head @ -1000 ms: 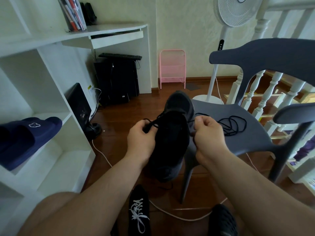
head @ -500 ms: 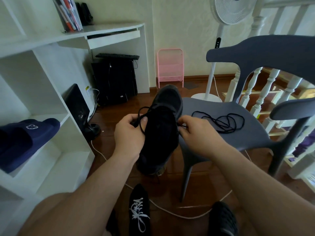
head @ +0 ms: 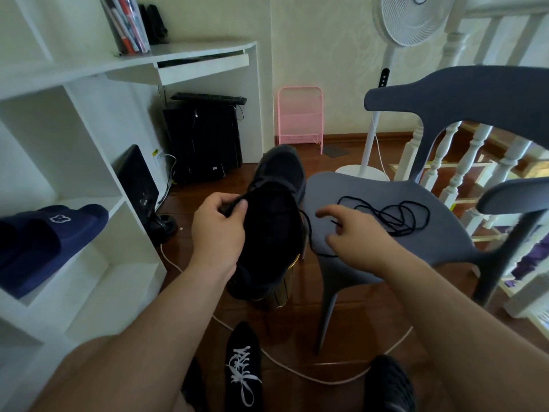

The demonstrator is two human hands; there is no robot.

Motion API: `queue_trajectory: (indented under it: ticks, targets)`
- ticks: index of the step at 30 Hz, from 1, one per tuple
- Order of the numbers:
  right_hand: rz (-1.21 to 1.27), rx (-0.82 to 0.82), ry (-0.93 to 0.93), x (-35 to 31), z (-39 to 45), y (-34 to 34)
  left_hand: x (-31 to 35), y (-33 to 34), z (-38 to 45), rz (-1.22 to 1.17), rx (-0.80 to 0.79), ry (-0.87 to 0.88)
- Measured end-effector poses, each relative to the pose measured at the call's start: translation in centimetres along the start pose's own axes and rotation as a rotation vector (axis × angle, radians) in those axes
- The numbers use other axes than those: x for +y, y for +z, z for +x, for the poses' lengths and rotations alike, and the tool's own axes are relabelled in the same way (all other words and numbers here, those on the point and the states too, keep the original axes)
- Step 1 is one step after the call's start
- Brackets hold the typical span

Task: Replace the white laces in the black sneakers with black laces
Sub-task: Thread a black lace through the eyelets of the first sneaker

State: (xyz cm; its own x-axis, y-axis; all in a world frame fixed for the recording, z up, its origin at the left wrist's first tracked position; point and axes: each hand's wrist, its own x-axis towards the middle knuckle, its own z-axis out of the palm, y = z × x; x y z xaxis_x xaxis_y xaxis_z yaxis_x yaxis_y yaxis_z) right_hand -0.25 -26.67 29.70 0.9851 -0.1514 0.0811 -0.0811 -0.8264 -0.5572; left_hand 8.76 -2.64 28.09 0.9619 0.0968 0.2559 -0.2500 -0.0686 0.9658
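Where the white shelving unit fills the left of the scene, a pair of dark navy foam slides lies on a middle shelf, and a clear holder of pens stands on the white surface further back. Right of the shelving, a black computer tower sits on the wooden floor under that surface. Near the middle, the left hand grips the left side of a black fabric sneaker, thumb and forefinger pinching a strand of the black lace threaded into it; the sneaker is held up with its toe pointing away, and its heel seems to rest on a dark, gold-rimmed cylinder. Below it, on the floor, lies a second black sneaker with white laces. Just right of the held shoe, the right hand hovers with fingers loosely spread and holding nothing, over the near edge of a grey plastic chair; a free end of the lace hangs beside it. Further right on the chair seat lies a loose coil of black shoelace. At the far right stand a white pedestal fan and white stair balusters.
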Motion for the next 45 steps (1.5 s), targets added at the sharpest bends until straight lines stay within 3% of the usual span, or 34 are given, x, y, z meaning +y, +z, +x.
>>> queue_trajectory:
  ticks: [4, 7, 13, 15, 20, 25, 28, 33, 41, 45]
  targets:
    - [0.085, 0.162, -0.168, -2.6, -0.5, 0.7, 0.0, 0.6, -1.0, 0.013, -0.078, 0.021]
    - [0.049, 0.216, -0.154, -2.7, -0.5, 0.5, 0.1, 0.7, -1.0, -0.002, -0.088, 0.010]
    - [0.365, 0.630, 0.247, 0.8, 0.4, -3.2, 0.9, -0.6, 0.5, -0.065, 0.014, -0.061]
    - [0.452, 0.684, 0.368, 2.0, 0.5, -4.0, 1.1, -0.9, 0.9, -0.056, 0.017, -0.072]
    - [0.472, 0.644, 0.374, 2.1, 0.4, -4.0, 1.1, -1.0, 0.5, -0.032, -0.021, -0.088]
    - [0.431, 0.343, 0.250, 0.6, -0.4, -3.0, 1.3, -0.6, -0.1, -0.039, -0.037, -0.081]
    - [0.194, 0.388, 0.031, -1.2, -0.8, -2.3, 1.6, -0.2, -0.9, -0.022, -0.082, -0.053]
    - [-0.195, 0.167, -0.119, -3.0, -1.1, 0.0, 2.1, 0.7, -2.3, 0.054, -0.298, 0.002]
    - [-0.117, 0.280, -0.110, -3.3, -0.8, 0.7, 2.2, 0.8, -2.8, 0.237, -0.430, 0.061]
    - [-0.037, 0.299, -0.096, -3.2, -0.9, 0.7, 1.9, 1.1, -3.0, 0.299, -0.348, 0.089]
